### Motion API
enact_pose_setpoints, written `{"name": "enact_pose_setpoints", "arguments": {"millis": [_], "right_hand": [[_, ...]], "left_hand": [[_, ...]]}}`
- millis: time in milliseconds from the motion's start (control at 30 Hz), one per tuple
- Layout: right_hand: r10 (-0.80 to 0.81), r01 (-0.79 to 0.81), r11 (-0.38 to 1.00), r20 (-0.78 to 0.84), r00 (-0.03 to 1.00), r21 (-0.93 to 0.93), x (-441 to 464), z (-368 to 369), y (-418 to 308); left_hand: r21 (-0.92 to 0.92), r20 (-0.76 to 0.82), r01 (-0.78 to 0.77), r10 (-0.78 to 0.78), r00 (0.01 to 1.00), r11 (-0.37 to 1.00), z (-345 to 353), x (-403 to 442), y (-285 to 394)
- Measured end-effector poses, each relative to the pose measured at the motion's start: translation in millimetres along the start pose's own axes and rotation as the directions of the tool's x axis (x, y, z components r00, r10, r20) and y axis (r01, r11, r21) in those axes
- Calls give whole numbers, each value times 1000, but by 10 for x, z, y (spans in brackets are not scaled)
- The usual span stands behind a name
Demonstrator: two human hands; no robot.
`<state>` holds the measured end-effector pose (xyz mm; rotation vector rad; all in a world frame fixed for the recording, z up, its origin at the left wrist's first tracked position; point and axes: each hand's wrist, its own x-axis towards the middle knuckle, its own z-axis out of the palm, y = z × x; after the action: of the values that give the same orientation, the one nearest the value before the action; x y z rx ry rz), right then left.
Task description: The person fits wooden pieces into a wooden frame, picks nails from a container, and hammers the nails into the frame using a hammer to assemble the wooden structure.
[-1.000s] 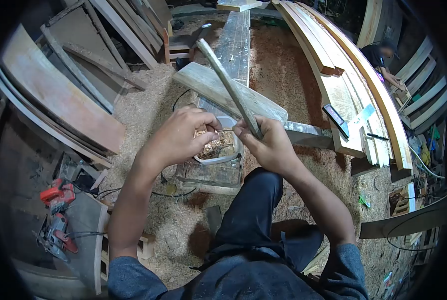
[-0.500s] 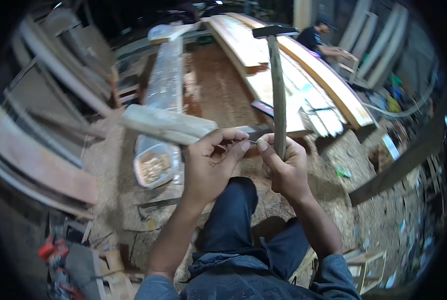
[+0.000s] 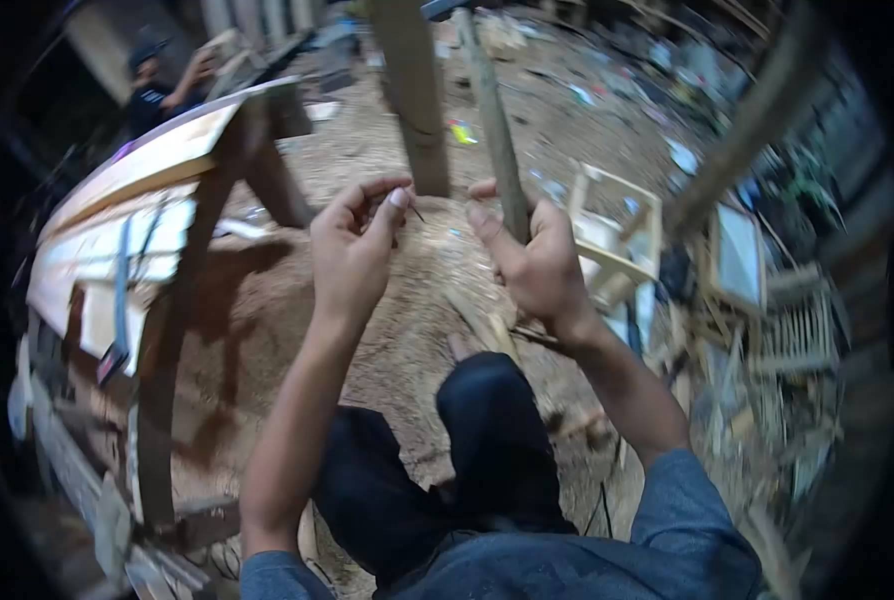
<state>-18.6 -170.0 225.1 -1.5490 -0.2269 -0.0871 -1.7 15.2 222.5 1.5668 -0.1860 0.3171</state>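
Observation:
My left hand (image 3: 355, 245) is raised in front of me, thumb and fingertips pinched on a thin dark nail (image 3: 417, 214) that pokes out to the right. To its right, my right hand (image 3: 532, 255) is closed around the wooden handle of a hammer (image 3: 493, 115). The hammer stands nearly upright, its head partly cut off by the top edge of the view. A gap separates the two hands, and the nail touches only the left one.
Pale boards (image 3: 132, 225) lie on a work surface at left. A wooden post (image 3: 414, 100) rises ahead. A small wooden frame (image 3: 607, 262) and a slatted wooden piece (image 3: 797, 325) stand at right. Another person (image 3: 157, 100) sits at upper left. Sawdust and scraps cover the ground.
The view has swung to the right, so the boards now appear at left. My hands, earlier meeting at the nail, have moved apart; the nail stays in the left and the hammer in the right.

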Motion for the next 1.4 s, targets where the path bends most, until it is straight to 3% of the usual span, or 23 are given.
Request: {"name": "enact_pose_setpoints", "arguments": {"millis": [67,100,167,367,433,567,600,633,700,733,767,833,867,1000,1400], "right_hand": [[12,-5,999,-159,987,45,-29,-566,180],[45,-64,996,-257,965,-67,-59,-823,176],[2,-67,985,-371,928,-161,-81,-1285,238],[-270,58,881,-398,877,-469,-294,-2198,1149],[-219,-55,817,-397,892,-574,-454,-2229,1216],[-421,33,572,-259,869,-820,-557,-2275,1545],[-403,29,574,-252,880,-818,-552,-2258,1565],[-415,24,568,-261,872,-823,-547,-2263,1578],[-395,15,656,-327,858,-754,-563,-2242,1677],[-483,107,685,-339,808,-721,-507,-2258,1761],[-472,91,690,-351,809,-719,-495,-2266,1832],[-365,73,828,-435,823,-555,-497,-2249,1846],[-332,84,873,-459,824,-480,-486,-2230,1864],[-349,74,862,-480,805,-502,-493,-2165,1839],[-414,85,808,-460,786,-584,-507,-2155,1861]], "left_hand": [[47,155,-48,40,987,998,460,122,-160],[94,216,-32,11,976,995,674,138,-190],[242,332,-219,131,934,945,1029,159,-209],[211,568,-202,48,822,956,1891,327,-861],[190,593,-200,50,804,961,2084,310,-1123],[147,679,-433,228,698,889,2299,278,-1553],[176,686,-324,121,718,930,2310,251,-1590],[107,675,-402,231,700,909,2315,251,-1674],[20,629,-250,182,756,968,2373,271,-1774],[-19,621,-221,185,762,975,2392,281,-1811],[7,636,-215,162,755,977,2400,304,-1851],[51,654,-241,150,741,969,2388,294,-1741],[103,706,-311,150,692,945,2385,318,-1716],[34,709,-203,120,695,979,2440,343,-1665],[-38,698,-360,283,658,932,2466,299,-1789]]}}
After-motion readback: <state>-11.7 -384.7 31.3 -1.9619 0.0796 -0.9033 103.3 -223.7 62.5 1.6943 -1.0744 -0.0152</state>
